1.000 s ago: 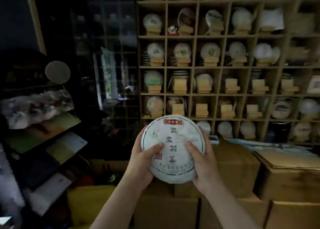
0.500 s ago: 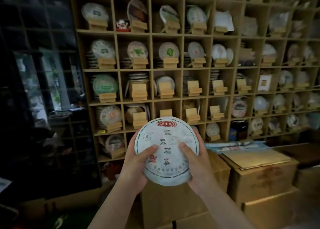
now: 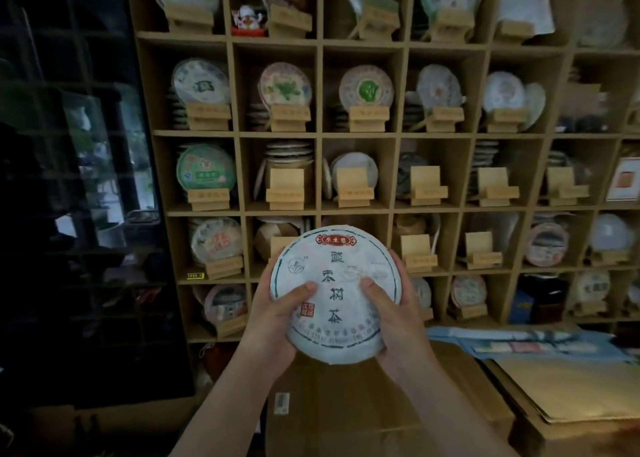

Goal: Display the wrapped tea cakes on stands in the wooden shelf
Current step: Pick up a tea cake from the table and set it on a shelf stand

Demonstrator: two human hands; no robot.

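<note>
Wrapped tea cake (image 3: 334, 294) — a round disc in white paper printed with dark characters down its middle, a red label at the top and a small red seal low on the left — is held upright in front of the wooden shelf (image 3: 318, 134), face toward the camera. Both hands grasp it by its sides. The left hand (image 3: 273, 318) curls round the left edge, its thumb (image 3: 301, 290) laid across the paper face just left of the column of characters, the other fingers hidden behind the disc. The right hand (image 3: 398, 314) mirrors it on the right edge, thumb (image 3: 372, 288) pressed on the face just right of the characters, fingertips wrapped out of sight behind.

Above the fingers, the shelf's square compartments hold more wrapped cakes standing on small wooden stands (image 3: 285, 188). Straight above the two thumbs, one row up, a stand (image 3: 355, 186) with no cake on it sits before a cake leaning at the back. Beyond the right fingers, another bare stand (image 3: 419, 252) sits in the compartment level with the cake's top edge. Up past the left thumb, near the shelf's top, a small red and white figurine (image 3: 247, 20) sits beside a stand.

Below the wrists lie cardboard boxes (image 3: 346, 415) — and to the right of the right wrist, a flat tan sheet (image 3: 571, 384) on another box.
</note>
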